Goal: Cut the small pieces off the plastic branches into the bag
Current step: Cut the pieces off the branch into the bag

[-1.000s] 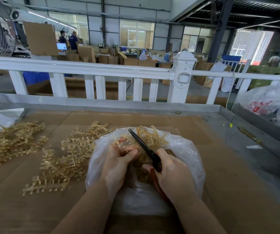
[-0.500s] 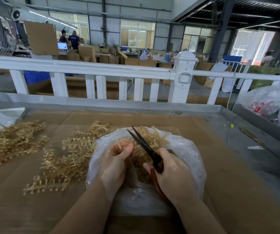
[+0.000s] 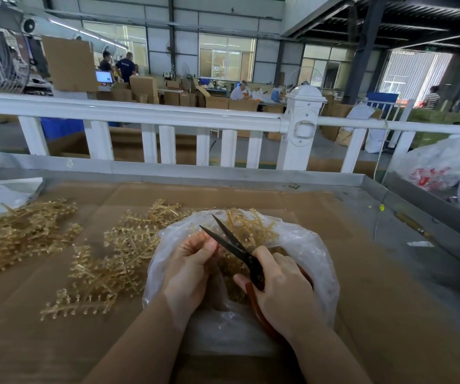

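Clear plastic bag sits open on cardboard-covered table, uncut gold branches heaped just left. Left hand pinches branch piece over bag mouth. Right hand grips scissors, blades parted, pointing up-left. Piece lies just left of blades, at left fingertips; whether between blades, cannot tell.

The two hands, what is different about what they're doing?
The right hand grips the black scissors, blades parted; the left hand pinches a golden plastic branch. The right hand sits nearer the bag's right side, the left at its left. Both work over the open bag.
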`<state>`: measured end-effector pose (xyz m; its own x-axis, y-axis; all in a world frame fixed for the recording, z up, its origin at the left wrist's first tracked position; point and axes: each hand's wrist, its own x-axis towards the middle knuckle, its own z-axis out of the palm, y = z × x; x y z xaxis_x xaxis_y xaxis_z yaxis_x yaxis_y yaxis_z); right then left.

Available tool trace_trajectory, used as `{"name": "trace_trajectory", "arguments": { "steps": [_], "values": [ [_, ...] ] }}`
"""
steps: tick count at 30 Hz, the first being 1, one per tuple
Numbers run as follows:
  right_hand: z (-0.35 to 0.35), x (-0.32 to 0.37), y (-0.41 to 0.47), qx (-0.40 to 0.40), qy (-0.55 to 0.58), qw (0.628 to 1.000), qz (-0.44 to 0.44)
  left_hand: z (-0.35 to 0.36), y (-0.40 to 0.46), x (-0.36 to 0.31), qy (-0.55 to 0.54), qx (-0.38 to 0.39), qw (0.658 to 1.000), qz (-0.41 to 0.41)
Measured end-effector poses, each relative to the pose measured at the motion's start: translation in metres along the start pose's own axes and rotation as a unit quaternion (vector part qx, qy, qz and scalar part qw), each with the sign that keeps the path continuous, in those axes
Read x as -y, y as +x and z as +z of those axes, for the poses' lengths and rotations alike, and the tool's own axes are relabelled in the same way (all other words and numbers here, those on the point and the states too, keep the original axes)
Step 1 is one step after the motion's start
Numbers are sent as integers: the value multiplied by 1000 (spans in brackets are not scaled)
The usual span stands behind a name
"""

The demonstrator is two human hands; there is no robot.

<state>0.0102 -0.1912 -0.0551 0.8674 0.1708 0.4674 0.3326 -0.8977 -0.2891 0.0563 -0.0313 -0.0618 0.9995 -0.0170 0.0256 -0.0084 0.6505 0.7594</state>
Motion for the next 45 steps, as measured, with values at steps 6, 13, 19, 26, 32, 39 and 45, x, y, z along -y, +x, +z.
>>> {"name": "trace_trajectory", "arguments": {
  "steps": [6, 13, 19, 26, 32, 39, 45],
  "values": [
    [-2, 1, 3, 8, 9, 1000, -3, 2, -3, 0, 43, 33, 998, -11],
    [-4, 5, 4, 9, 36, 999, -6, -1, 0, 1, 53, 41, 998, -17],
    [-3, 4, 6, 10, 34, 999, -13, -2, -1, 0, 55, 64, 996, -12],
    [-3, 4, 6, 2, 33, 999, -17, 5, -5, -2, 72, 15, 997, -15],
    [-6, 4, 6, 10, 38, 999, -12, 11, -7, -4, 105, -40, 993, -26],
    [-7, 3, 5, 9, 38, 999, -2, 12, -8, -4, 122, -51, 990, -43],
    [-5, 4, 10, -3, 32, 999, 40, 14, -6, -2, 30, -60, 997, -48]
  ]
}}
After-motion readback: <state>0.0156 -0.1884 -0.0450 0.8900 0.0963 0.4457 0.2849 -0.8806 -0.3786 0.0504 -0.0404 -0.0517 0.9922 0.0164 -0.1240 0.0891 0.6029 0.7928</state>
